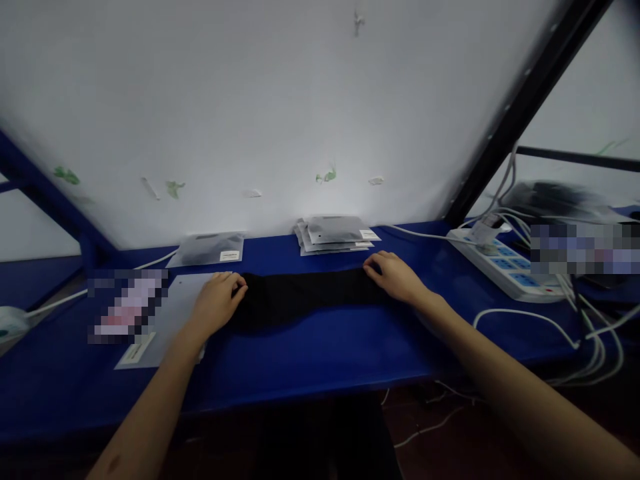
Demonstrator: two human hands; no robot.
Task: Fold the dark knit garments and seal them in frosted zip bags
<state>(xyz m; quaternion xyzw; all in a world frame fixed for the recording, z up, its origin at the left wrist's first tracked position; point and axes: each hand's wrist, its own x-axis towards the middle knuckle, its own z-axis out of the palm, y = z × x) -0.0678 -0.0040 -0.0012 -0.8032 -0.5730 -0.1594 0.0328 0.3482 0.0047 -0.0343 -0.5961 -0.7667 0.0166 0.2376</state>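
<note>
A long piece of black cloth [305,293] lies stretched crosswise on the blue tabletop [310,363]. At its left end, my left hand [217,303] has thumb and fingers pinched together on the fabric. The opposite end is between the thumb and fingers of my right hand [393,275]. Under and beside my left wrist lie flat frosted plastic bags [170,320] with a white label. What exact kind of cloth article this is cannot be made out.
A stack of frosted bags [337,230] sits by the wall, with another bag [207,250] left of it. A white power strip [510,263] with cables stands at right. A phone-like blurred object [130,307] lies at left. Dark metal posts [525,100] flank the table.
</note>
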